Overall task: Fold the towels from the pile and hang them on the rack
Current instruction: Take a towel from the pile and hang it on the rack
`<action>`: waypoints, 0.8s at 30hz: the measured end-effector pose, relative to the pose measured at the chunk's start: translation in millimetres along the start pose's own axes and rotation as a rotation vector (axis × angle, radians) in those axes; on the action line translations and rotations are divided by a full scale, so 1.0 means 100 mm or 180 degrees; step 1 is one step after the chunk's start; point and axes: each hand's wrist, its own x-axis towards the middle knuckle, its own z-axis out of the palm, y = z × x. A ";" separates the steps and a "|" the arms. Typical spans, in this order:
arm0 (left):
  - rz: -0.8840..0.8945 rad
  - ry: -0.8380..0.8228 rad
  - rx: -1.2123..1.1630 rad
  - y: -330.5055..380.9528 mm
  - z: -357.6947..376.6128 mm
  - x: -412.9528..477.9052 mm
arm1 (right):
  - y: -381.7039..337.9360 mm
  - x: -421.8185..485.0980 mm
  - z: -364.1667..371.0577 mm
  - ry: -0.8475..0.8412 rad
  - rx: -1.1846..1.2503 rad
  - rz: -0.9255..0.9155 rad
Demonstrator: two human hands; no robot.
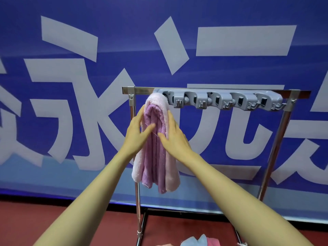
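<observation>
Head view, looking forward and slightly down along two bare forearms. Between the fingers of both hands hangs a folded towel [156,153], pale pink on the outside with purple folds showing down its middle. The left hand [137,129] lies flat against the towel's left side, its fingers [140,112] straight and close together, pointing up, with the thumb laid across the purple front. The right hand [174,137] presses the towel's right side in the same way: fingers [171,118] straight, together and pointing up, thumb stretched left onto the front. Neither hand curls around the cloth.

Just above the fingertips, the top of the towel is tucked at the left end of a grey clip holder [223,100]. This holder runs off to the right of the right fingers, fixed along the top bar of a chrome rack [276,144]. The towel's lower end hangs free below both wrists.

Behind the fingers is a blue banner [88,103] with large white characters. Well below the hands lies a red floor [35,219]. At the bottom edge, light blue and pink cloth from the pile of towels [198,241] peeks in.
</observation>
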 end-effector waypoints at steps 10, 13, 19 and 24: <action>-0.1064 0.0589 0.0034 -0.38 0.13 -0.43 | 0.23 -0.35 0.33 0.0047 0.0056 0.0389; -0.0813 0.0722 0.0139 -0.43 0.16 -0.51 | 0.27 -0.37 0.38 0.0068 -0.0112 0.0298; -0.0719 0.0146 0.0159 -0.54 0.33 -0.88 | 0.45 -0.54 0.45 -0.0168 -0.0186 0.0274; -0.0543 0.0088 0.0597 -0.66 0.60 -1.33 | 0.83 -0.91 0.39 -0.0258 -0.0216 0.0382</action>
